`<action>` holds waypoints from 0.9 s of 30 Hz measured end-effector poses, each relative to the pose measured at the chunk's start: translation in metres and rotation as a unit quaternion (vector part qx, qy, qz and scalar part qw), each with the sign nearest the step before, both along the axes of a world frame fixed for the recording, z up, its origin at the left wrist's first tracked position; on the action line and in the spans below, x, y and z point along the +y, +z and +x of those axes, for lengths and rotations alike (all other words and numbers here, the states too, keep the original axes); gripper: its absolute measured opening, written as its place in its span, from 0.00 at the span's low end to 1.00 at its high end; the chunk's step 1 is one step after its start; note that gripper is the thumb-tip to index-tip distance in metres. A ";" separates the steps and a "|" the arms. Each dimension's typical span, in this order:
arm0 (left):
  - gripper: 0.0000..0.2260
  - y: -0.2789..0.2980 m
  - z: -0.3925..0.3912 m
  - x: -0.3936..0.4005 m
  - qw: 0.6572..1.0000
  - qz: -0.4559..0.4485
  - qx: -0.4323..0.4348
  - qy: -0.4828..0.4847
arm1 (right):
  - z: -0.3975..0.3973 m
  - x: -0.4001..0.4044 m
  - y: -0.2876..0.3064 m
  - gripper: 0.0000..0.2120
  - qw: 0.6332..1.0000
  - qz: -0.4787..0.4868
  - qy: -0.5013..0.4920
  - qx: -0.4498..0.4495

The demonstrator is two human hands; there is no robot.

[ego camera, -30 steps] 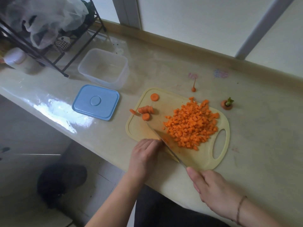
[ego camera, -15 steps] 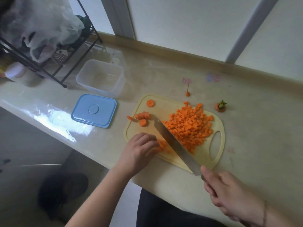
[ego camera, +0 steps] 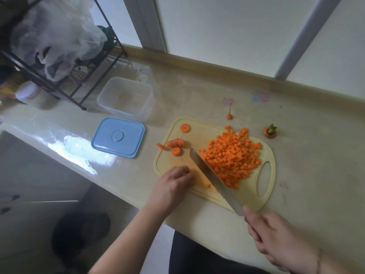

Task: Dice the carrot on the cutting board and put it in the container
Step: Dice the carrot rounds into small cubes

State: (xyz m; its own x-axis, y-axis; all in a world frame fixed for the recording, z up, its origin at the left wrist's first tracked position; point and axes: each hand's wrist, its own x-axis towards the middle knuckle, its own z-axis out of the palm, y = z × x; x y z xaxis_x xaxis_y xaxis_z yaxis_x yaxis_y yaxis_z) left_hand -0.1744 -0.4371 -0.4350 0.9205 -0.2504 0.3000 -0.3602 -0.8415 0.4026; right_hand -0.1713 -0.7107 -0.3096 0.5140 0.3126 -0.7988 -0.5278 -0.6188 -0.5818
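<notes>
Fingers of the left hand (ego camera: 173,183) curl down onto the cutting board (ego camera: 246,196) at its lower-left part, apparently pinning a small bit of carrot; what lies under them is mostly hidden, with only a few orange scraps (ego camera: 206,184) showing just right of the knuckles. Lower right in the frame, the right hand (ego camera: 276,238) wraps around the handle of the knife (ego camera: 213,177). Its blade runs diagonally, tip toward the upper left and handle toward the lower right, passing between the left hand and the heap of diced carrot (ego camera: 231,157).

That heap covers the right-centre of the board, beside the handle slot. Uncut carrot slices (ego camera: 175,145) sit at the board's upper-left part: a short leaning stack whose long axis runs roughly left to right, a loose round just below it, and one lone round (ego camera: 185,128) nearer the top edge.

Dicing seems nearly done but not finished. The next move likely calls for chopping what the left hand steadies, with fingertips tucked clear of the edge, then bringing the remaining rounds under the blade.

Off the board's upper left stands the clear container (ego camera: 126,99), with no carrot in it, and its blue lid (ego camera: 118,137) lies flat just below it. A carrot top (ego camera: 269,132) and thin root tip (ego camera: 229,115) rest on the counter (ego camera: 308,155) above the board.
</notes>
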 end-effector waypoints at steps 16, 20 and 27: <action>0.09 0.007 -0.021 -0.050 0.976 -0.125 -0.029 0.176 | 0.001 0.021 -0.018 0.27 0.994 -0.016 0.029 -0.105; 0.04 0.013 -0.021 -0.046 0.987 -0.088 -0.062 0.117 | -0.002 0.021 -0.014 0.28 0.994 -0.004 0.034 -0.100; 0.07 0.006 -0.020 -0.045 0.990 -0.090 -0.046 0.093 | -0.008 0.016 -0.022 0.30 0.991 -0.017 0.045 -0.124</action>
